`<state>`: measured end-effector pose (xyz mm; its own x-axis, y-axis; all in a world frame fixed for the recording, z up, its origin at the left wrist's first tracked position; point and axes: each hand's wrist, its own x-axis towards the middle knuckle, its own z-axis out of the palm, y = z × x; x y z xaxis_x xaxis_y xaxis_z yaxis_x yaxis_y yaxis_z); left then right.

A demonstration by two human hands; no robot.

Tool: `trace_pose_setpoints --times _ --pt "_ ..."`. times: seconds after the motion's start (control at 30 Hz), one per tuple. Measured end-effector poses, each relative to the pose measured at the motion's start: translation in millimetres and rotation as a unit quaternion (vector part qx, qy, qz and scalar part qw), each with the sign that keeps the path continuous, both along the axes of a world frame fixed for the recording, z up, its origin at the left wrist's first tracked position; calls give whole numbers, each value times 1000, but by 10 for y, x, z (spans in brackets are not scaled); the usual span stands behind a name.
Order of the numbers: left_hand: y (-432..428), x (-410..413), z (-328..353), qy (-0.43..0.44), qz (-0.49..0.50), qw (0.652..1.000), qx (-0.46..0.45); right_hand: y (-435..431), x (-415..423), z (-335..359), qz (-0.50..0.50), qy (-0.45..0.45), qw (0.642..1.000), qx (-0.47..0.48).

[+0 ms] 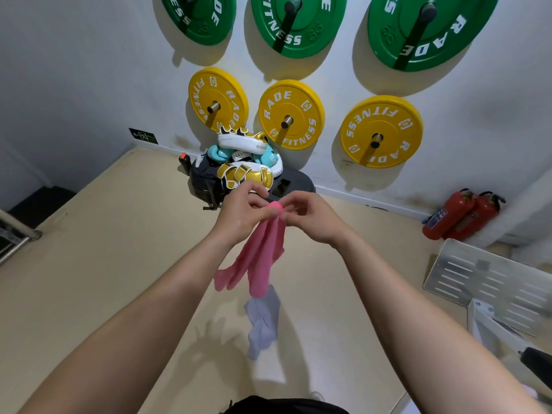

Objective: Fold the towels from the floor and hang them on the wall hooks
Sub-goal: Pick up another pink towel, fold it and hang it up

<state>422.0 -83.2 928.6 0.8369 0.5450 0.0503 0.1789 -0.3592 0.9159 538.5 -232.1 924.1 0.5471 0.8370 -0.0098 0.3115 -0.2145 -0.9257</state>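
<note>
- The left hand (242, 210) has its fingers curled, with thumb and fingertips pinching the top of a pink towel (263, 258).
- The right hand (310, 219) meets it just beside, fingers bent in and pinching the same bunched top edge, so the two hands almost touch.
- The pink towel hangs down from both hands in loose folds, held out in front of the body above the floor (104, 249).
- A grey towel (263, 321) shows crumpled right under the pink one's lower end (whether the two cloths touch cannot be told).
- Beyond the hands, at the foot of the wall (89, 70), a pile of white, gold and teal boxing pads (248, 162) sits on something dark, with a black phone (282, 187) lying beside the pile.
- On the wall above, three yellow weight plates (291, 115) hang on metal pegs, and three green weight plates (298, 22) hang higher up.
- Two red fire extinguishers (463, 215) lean in the right corner, well apart from the towels.
- A slotted metal panel (490, 282) lies on the floor near the extinguishers.
</note>
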Motion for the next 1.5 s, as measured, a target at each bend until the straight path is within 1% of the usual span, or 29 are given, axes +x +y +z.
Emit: trace_pose_setpoints --times 0.07,0.13,0.23,0.37,0.47,0.6,0.67,0.73,0.8,0.87,0.93,1.03,1.1,1.23,1.33,1.5 --pt "27 -53 14 0 5 1000 6 60 2 20 1 7 1000 17" --pt "71 -113 10 3 7 1000 8 126 2 43 24 3 1000 8" --pt "110 -198 3 13 0 1000 18 243 -32 88 50 -25 998 -17" --pt "174 -266 -109 12 -9 1000 13 399 -59 211 45 -53 997 -15" --pt "224 -322 -292 22 -24 999 5 451 -19 380 4 -72 997 -6" --pt "259 -419 -587 59 -22 998 10 373 238 698 -116 -65 990 54" --pt "327 -480 -700 72 1 997 12 256 434 799 -173 -104 977 64" --pt "404 -510 -711 75 27 997 13 80 606 799 -205 -185 961 21" --pt "423 -483 -607 61 43 997 31 -98 688 711 -214 -238 945 -63" --pt "394 -399 -450 34 35 997 62 -166 651 572 -183 -242 945 -123" --pt "315 -292 -272 21 9 995 98 -107 493 428 -114 -238 954 -146" --pt "243 -165 -89 21 -29 991 132 112 171 263 -6 -231 963 -139" --pt "256 -141 -41 16 -33 990 136 253 34 169 39 -212 968 -128" --pt "315 -194 -37 15 -12 990 140 392 -40 109 34 -194 974 -108" --pt "392 -274 -106 16 11 993 118 417 31 214 27 -192 977 -87" --pt "498 -420 -333 43 25 993 102 400 349 492 -8 -264 961 -80"
